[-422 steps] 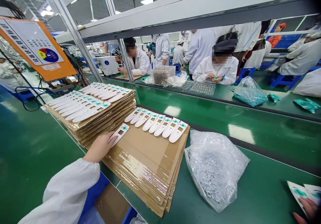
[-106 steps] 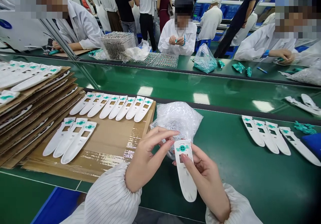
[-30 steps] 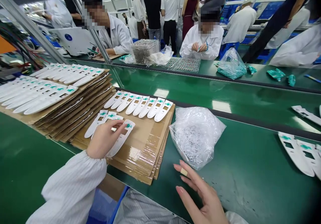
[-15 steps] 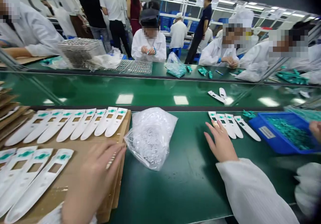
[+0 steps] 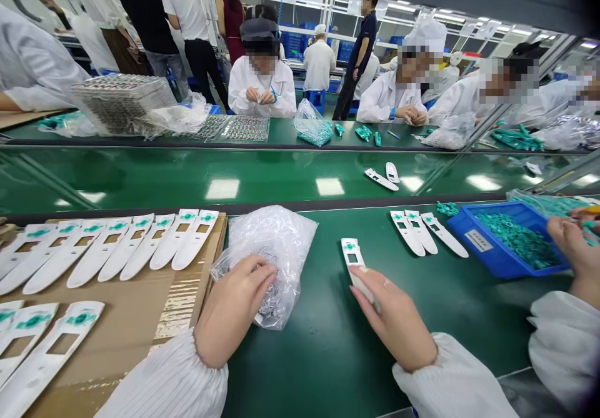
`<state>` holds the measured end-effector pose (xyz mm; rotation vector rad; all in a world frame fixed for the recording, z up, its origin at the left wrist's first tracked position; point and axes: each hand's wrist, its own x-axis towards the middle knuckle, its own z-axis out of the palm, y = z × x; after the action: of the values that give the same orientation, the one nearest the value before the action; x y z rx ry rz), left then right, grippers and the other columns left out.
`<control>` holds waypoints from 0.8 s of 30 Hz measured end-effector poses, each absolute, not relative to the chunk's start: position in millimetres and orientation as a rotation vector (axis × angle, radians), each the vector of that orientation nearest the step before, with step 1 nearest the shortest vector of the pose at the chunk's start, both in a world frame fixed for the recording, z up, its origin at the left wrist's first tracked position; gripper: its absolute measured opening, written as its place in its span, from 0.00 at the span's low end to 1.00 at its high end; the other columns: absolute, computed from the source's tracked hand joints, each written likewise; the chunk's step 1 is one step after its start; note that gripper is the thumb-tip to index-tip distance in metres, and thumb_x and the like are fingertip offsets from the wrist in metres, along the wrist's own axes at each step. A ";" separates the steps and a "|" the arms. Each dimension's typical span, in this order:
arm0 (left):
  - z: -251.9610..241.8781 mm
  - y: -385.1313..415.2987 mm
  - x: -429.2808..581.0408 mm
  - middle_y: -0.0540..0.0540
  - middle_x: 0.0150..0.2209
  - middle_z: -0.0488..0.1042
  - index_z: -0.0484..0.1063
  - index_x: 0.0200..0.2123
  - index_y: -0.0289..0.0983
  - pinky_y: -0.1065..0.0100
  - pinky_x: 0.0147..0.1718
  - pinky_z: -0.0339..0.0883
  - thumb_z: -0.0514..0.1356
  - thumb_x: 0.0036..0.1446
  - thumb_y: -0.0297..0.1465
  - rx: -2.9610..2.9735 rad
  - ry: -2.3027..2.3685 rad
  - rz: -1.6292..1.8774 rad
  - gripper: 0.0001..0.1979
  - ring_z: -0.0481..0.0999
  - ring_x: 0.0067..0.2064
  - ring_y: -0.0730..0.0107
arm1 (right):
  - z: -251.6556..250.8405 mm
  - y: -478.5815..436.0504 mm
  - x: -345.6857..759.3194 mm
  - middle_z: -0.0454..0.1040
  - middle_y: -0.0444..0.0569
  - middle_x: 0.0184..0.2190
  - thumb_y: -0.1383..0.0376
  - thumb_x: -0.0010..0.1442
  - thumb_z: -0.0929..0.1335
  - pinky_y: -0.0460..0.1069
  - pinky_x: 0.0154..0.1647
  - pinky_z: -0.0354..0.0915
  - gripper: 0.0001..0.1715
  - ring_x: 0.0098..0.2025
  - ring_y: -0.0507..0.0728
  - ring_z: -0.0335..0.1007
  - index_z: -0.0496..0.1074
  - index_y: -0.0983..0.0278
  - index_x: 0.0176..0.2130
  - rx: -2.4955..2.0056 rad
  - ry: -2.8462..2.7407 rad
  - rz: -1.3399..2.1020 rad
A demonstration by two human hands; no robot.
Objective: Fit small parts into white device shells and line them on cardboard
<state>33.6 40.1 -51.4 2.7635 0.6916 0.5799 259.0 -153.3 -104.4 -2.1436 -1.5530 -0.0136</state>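
Observation:
My left hand (image 5: pixel 237 308) rests against a clear plastic bag (image 5: pixel 285 249) of small shiny parts, with its fingers curled at the bag's near side. Whether those fingers pinch anything is hidden. My right hand (image 5: pixel 394 318) lies on the green bench with its fingertips around the lower end of a white plastic casing (image 5: pixel 352 257). That casing has a small rectangular window and a teal mark, and it slants away from me.
A cardboard sheet (image 5: pixel 180 318) at left carries rows of white casings (image 5: pixel 140 249). Several more casings (image 5: pixel 417 233) lie to the right. Beyond them stands a blue bin (image 5: pixel 478 241) of teal parts, with a co-worker's hand (image 5: pixel 574 249) beside it. Seated co-workers line the far bench.
My left hand has moved right from the cardboard onto the bag. My right hand has drawn back toward me with a casing taken from the group at right.

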 end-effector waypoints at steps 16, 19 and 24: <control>-31.7 8.2 12.0 0.48 0.40 0.82 0.78 0.52 0.44 0.67 0.41 0.78 0.59 0.68 0.30 1.828 0.661 0.899 0.13 0.82 0.41 0.66 | -116.2 -138.6 235.2 0.77 0.54 0.57 0.55 0.69 0.66 0.55 0.48 0.77 0.35 0.51 0.61 0.79 0.59 0.59 0.70 -1.937 -1.258 0.517; -21.6 -5.6 11.1 0.48 0.39 0.84 0.79 0.51 0.43 0.69 0.40 0.81 0.62 0.66 0.28 1.479 0.591 0.898 0.12 0.84 0.40 0.68 | -111.0 -142.3 224.0 0.80 0.51 0.53 0.52 0.68 0.67 0.51 0.43 0.77 0.36 0.48 0.60 0.79 0.60 0.58 0.70 -1.905 -1.171 0.665; -11.7 -15.6 8.1 0.48 0.41 0.85 0.82 0.43 0.43 0.72 0.40 0.81 0.62 0.65 0.25 1.260 0.467 0.869 0.09 0.85 0.42 0.67 | -114.0 -148.6 198.9 0.82 0.50 0.46 0.52 0.70 0.65 0.48 0.32 0.75 0.42 0.38 0.58 0.79 0.49 0.59 0.74 -1.871 -1.113 0.620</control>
<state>8.1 -15.6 -11.7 1.2596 0.4668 0.8691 198.9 -148.6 -114.0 -1.8709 -1.1129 0.6199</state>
